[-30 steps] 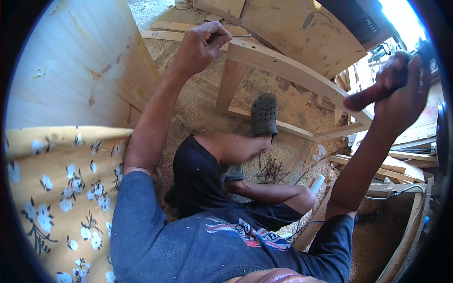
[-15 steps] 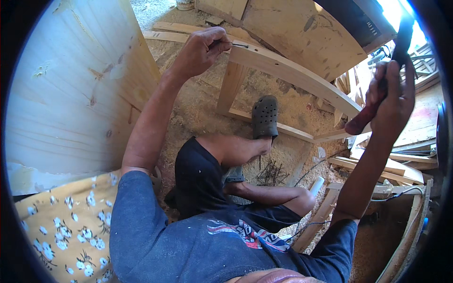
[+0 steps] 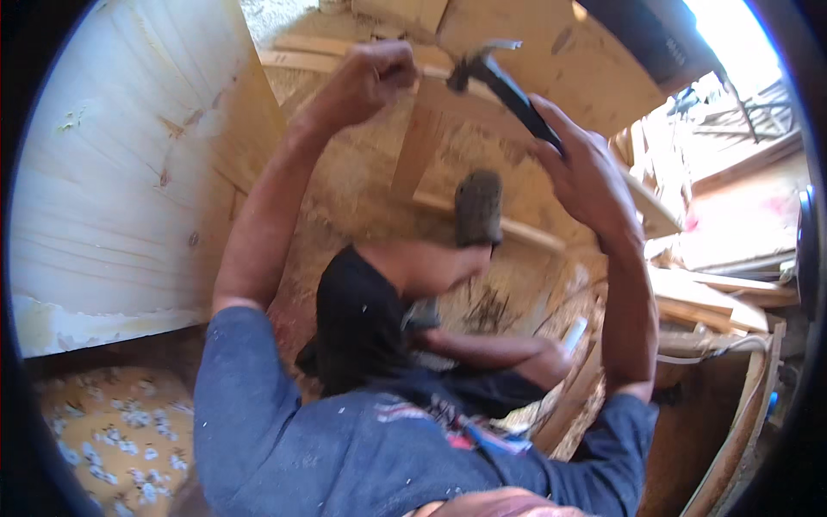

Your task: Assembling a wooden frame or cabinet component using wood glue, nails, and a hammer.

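My right hand (image 3: 594,181) is wrapped round a claw hammer (image 3: 504,86). The hammer's dark head is over the end of a wooden frame (image 3: 495,112), its claw pointing up and away. Close by on the left, my left hand (image 3: 370,82) is pinched at the frame's corner, holding a nail that blur and the hammer largely hide. Whether the hammer head touches the nail I cannot tell. A short upright piece (image 3: 419,146) of the frame runs down from that corner. My clog-covered foot (image 3: 478,207) rests by the frame's lower rail (image 3: 530,235).
A large pale wooden panel (image 3: 129,172) stands at the left, above a flowered yellow cloth (image 3: 121,439). Loose nails (image 3: 489,310) lie in a pile on the sawdust-covered floor. Wood offcuts (image 3: 706,297) are heaped at the right, and a plywood piece (image 3: 525,43) stands beyond the frame.
My right hand has swung the hammer from the far right, leftward to the frame's corner. My left hand has shifted slightly left and stays pinched there.
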The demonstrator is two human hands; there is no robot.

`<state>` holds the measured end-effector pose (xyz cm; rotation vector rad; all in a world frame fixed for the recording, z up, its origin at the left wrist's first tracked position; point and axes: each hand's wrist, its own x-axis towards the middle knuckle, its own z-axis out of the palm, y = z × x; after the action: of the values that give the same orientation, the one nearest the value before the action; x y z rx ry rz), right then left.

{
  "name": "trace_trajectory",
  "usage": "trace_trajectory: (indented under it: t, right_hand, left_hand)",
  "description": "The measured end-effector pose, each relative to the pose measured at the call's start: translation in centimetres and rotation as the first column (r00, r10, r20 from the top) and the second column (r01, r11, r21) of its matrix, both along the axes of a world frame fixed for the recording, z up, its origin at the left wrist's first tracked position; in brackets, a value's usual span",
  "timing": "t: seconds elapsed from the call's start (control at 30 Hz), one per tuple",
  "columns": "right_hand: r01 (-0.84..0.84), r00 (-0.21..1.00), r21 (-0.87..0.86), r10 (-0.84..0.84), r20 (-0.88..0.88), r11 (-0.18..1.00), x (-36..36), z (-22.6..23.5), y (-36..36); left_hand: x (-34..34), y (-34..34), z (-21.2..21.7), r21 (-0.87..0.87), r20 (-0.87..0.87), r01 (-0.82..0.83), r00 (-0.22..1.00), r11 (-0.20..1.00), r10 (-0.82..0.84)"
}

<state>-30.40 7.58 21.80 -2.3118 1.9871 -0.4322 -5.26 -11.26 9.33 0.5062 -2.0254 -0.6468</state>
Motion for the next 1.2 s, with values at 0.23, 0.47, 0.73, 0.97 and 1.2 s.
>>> trace_trajectory:
  t: [0.23,0.47,0.73,0.97,1.2]
  right_hand:
    - [0.312,0.839,-0.375,-0.068,0.54,0.873,1.2,4.7,2.9]
    - [0.248,0.898,-0.047,-0.211,0.386,0.968,0.6,-3.7,4.8]
    - [0.353,0.669,0.207,-0.401,0.625,0.912,-5.8,-8.6,12.7]
    - [0.535,0.757,0.125,-0.54,0.367,0.835,-16.2,-12.7,21.5]
    - [0.479,0.609,0.55,-0.71,0.353,0.684,-22.6,-23.7,26.9]
  left_hand:
    - [-2.4,5.3,2.6,-0.029,-0.299,-0.07,0.952,0.997,0.058]
    - [-6.5,10.8,2.0,-0.158,-0.07,0.221,0.97,0.962,-0.234]
    - [-6.2,1.8,-4.3,0.517,-0.355,0.243,0.933,0.821,-0.052]
    - [-8.0,1.2,-5.6,0.523,-0.272,0.127,0.962,0.843,0.023]
    - [-8.2,-0.4,-6.4,0.57,-0.346,0.222,0.938,0.791,-0.014]
